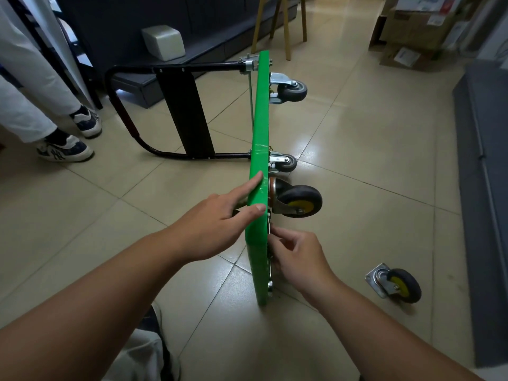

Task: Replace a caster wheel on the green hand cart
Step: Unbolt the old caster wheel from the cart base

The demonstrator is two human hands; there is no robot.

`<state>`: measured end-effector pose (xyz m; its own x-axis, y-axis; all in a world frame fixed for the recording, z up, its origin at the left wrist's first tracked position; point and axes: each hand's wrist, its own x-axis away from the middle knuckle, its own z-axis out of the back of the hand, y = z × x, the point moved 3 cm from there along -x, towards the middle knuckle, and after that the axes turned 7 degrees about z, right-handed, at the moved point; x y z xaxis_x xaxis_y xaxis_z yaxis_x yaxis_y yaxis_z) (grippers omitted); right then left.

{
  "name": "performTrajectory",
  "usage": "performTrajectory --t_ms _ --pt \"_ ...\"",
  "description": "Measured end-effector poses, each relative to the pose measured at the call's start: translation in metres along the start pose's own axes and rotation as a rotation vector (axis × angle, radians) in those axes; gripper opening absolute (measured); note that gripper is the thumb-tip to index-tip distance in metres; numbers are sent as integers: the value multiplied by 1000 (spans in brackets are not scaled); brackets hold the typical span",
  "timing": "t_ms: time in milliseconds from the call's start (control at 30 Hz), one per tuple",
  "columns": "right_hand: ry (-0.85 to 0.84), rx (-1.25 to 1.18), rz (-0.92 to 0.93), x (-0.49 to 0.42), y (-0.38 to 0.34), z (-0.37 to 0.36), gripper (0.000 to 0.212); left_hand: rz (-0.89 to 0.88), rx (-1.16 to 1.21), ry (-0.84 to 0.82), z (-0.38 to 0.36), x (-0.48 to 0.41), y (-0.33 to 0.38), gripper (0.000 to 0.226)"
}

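The green hand cart [259, 133] stands on its side edge on the tiled floor, its black handle [129, 116] lying flat to the left. Two grey casters [292, 90] [286, 162] stick out from its underside at the far end. A bigger black caster with a yellow hub [301, 200] is mounted nearer me. My left hand [217, 229] rests on the deck's top edge, fingers spread, steadying it. My right hand [295, 259] pinches a small fastener at the underside, just below that caster; the fastener itself is hidden. A loose yellow-hub caster [395, 283] lies on the floor at the right.
Another person's legs and sneakers [66, 149] stand at the left. A dark platform with a white block [163, 41] runs along the back. Wooden stool legs [286, 28] and cardboard boxes [412, 31] are at the far right, and a grey cabinet [483, 174] lines the right side.
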<state>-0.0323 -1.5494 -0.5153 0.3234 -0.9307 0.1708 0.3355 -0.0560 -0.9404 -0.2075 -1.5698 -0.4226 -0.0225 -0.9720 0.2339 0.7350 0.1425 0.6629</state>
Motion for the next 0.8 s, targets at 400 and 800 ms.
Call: performTrajectory --t_ms 400,800 --pt "70 94 158 1 11 -2 30 -41 -110 -47 -3 1 7 105" --pt "107 285 221 -8 38 -2 44 -26 -90 -37 -3 2 9 107"
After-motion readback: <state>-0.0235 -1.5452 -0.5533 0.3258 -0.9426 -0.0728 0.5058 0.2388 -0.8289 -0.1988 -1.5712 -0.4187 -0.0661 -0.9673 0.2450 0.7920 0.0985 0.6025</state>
